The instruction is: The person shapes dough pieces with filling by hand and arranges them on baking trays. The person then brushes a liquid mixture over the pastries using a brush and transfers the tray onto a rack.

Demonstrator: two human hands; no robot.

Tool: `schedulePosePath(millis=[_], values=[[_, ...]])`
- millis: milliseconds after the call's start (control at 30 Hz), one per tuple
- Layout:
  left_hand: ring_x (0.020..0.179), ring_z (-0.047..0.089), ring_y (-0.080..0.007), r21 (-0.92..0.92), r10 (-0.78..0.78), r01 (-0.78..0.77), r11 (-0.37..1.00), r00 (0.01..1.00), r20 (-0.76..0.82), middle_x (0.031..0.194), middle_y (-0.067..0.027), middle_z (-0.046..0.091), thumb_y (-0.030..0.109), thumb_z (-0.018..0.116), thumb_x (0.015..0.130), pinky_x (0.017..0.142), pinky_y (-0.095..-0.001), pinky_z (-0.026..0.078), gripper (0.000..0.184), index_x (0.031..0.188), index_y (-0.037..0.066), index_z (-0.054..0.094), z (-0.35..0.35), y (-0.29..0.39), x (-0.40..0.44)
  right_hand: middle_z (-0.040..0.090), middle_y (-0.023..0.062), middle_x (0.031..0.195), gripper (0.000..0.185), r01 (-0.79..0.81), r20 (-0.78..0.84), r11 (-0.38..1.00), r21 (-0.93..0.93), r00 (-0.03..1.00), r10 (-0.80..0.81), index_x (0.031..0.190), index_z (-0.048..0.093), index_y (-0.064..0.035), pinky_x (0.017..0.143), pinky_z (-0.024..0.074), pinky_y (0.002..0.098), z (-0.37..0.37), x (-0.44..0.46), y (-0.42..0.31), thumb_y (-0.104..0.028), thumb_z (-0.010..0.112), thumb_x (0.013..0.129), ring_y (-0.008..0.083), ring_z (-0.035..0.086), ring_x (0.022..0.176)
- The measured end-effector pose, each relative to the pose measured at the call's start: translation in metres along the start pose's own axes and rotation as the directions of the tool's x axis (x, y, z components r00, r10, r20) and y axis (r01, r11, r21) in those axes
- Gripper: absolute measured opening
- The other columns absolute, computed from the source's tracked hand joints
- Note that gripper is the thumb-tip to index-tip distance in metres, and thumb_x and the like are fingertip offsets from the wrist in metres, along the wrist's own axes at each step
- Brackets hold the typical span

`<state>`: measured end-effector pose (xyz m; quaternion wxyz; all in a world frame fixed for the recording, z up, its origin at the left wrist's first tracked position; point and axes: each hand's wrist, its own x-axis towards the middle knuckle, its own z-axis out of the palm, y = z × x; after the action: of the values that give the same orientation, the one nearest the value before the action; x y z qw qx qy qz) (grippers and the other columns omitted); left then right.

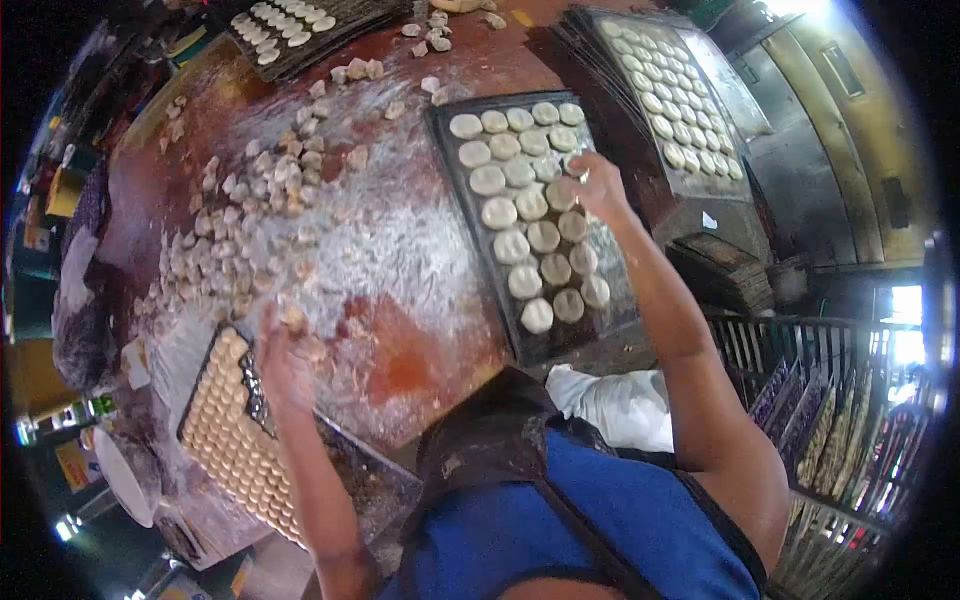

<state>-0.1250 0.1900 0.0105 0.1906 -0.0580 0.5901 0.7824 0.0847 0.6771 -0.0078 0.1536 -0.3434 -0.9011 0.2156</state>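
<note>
My right hand [600,190] reaches over the dark baking tray [508,318], its fingers pinched around a pale dough round at the right side of the rows. Several flattened dough rounds [487,180] lie in rows on this tray, some in its shadow. My left hand [285,360] is blurred by motion at the near edge of a scatter of small dough lumps [215,240]. A lump seems to be at its fingertips, but whether it is gripped is unclear. Below that hand lies a tray of small round dough balls [225,430], partly covered by my forearm.
White flour [410,220] dusts the red tabletop [405,365]. Stacked trays with dough rounds stand at the back right [675,100] and back left [282,28]. A white sack [620,405] sits beside my body. A slatted rack [830,410] stands at the right.
</note>
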Motion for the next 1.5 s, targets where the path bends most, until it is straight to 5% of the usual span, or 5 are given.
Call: schedulePosePath(millis=[500,833,1033,1233,1500], values=[[0.091,0.063,-0.0168,0.831,-0.101,-0.292,0.474,0.920,0.380,0.097,-0.0107,0.067,0.011,0.064,0.090,0.080,-0.0289,0.052,0.026,0.115,0.003,0.064,0.056,-0.045,-0.072,0.061,0.0171,0.118,0.032,0.573,0.249,0.820,-0.006,0.795,-0.554,0.121,0.058,-0.0099,0.080,0.0541,0.0436,0.191,0.098,-0.219,-0.024,0.058,0.093,0.0325,0.065,0.097],[0.084,0.065,-0.0179,-0.119,-0.308,0.310,0.943,0.951,0.038,0.101,-0.0093,0.065,0.013,0.049,0.100,0.078,-0.0321,0.055,0.026,0.120,0.000,0.058,0.005,-0.033,-0.086,0.060,0.0155,0.119,0.031,0.680,0.226,0.706,0.198,0.670,-0.708,0.118,0.060,-0.0062,0.099,0.0456,0.0419,0.115,-0.179,-0.291,-0.018,0.062,0.089,0.0293,0.059,0.112],[0.094,0.065,-0.0157,0.470,-0.195,-0.038,0.882,0.878,0.437,0.109,-0.0100,0.066,-0.002,0.051,0.092,0.083,-0.0286,0.054,0.031,0.122,-0.001,0.058,-0.025,-0.032,-0.112,0.066,0.0161,0.114,0.043,-0.210,0.781,0.918,0.336,0.608,-0.147,0.125,0.061,-0.0048,0.088,0.0506,0.0335,0.045,-0.195,-0.302,-0.025,0.067,0.087,0.0217,0.065,0.104],[0.094,0.065,-0.0215,0.204,-0.144,0.071,0.976,0.918,0.369,0.100,-0.0171,0.070,0.016,0.061,0.091,0.087,-0.0310,0.050,0.032,0.119,0.001,0.065,0.002,-0.012,-0.116,0.068,0.0186,0.090,0.025,0.331,0.021,0.823,0.462,0.923,-0.384,0.105,0.067,-0.0040,0.074,0.0531,0.0403,0.061,-0.241,-0.293,-0.006,0.066,0.080,0.0379,0.066,0.083],[0.099,0.063,-0.0367,0.734,0.134,-0.653,0.186,0.757,0.639,0.114,-0.0215,0.062,0.009,0.064,0.080,0.083,-0.0416,0.052,0.048,0.127,0.004,0.058,0.010,-0.061,-0.096,0.067,0.0195,0.099,0.027,0.169,0.482,0.915,0.367,0.806,-0.343,0.106,0.068,-0.0050,0.080,0.0524,0.0414,0.081,-0.194,-0.231,-0.019,0.069,0.083,0.0349,0.065,0.092]])
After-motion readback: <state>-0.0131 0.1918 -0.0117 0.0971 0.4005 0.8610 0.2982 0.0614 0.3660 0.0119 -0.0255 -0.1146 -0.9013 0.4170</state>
